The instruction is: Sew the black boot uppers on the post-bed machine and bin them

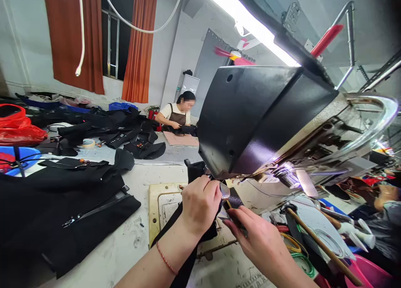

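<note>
My left hand (200, 202) is closed in a fist on a strip of black fabric (184, 263), right under the head of a black sewing machine (253, 117). The strip runs from the needle area back under my wrist. My right hand (255, 233) lies beside it, fingers pinched on the dark end of the same fabric (233, 200) near the presser foot. The needle itself is hidden behind my left hand. A red thread bracelet circles my left wrist.
Black garments with zippers (62, 213) are piled at left on the white table (125, 242). More black pieces (125, 133) lie farther back. A red bag (17, 127) sits at far left. A seated person (178, 114) works in the background. Tools and a wooden stick (322, 246) clutter the right.
</note>
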Tool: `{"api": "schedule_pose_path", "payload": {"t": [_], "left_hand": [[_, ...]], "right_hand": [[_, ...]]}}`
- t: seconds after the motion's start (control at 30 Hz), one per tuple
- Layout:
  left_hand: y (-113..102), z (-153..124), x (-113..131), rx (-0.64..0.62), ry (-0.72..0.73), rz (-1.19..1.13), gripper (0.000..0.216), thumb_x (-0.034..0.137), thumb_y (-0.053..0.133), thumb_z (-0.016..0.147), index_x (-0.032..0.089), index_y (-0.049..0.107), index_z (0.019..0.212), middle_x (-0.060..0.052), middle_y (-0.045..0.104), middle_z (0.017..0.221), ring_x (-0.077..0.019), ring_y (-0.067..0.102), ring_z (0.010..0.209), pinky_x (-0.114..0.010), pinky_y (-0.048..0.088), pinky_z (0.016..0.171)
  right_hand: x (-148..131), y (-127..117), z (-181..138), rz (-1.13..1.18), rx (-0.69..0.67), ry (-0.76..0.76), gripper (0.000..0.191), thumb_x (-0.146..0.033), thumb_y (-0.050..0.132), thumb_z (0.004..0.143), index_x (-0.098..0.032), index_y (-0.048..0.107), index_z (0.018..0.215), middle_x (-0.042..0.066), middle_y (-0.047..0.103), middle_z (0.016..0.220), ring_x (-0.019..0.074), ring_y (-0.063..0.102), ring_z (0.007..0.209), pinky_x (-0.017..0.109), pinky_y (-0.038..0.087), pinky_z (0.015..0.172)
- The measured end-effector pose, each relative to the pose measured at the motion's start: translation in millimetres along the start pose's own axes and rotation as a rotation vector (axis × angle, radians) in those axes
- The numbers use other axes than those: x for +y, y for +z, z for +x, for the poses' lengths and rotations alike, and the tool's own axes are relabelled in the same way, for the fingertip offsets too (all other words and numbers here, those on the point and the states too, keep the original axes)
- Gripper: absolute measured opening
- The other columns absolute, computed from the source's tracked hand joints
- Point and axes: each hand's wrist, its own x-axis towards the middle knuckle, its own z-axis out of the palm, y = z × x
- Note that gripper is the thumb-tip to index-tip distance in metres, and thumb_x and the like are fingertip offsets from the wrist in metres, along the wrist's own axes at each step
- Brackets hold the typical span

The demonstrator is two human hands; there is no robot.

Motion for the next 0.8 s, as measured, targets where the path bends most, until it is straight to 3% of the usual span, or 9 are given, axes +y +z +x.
{"api": "schedule_pose_path", "payload": {"t": [0.8], "left_hand": [[-1.2,-0.8,-0.5,-0.048,0.019,-0.006,0.024,0.008,0.051,0.085,0.020,0.058,0.065,0.000,0.057,0.063,-0.0132,0.051,0.058,-0.029,0.034,0.055]], "right_hand": [[12.0,0.3,0.6,0.036,0.032,0.060,0.035,-0.040,0.038,0.099,-0.019,0.064,0.090,0.005,0.066,0.076,0.0158,0.066,0.060,0.024,0.050,0.053]]}}
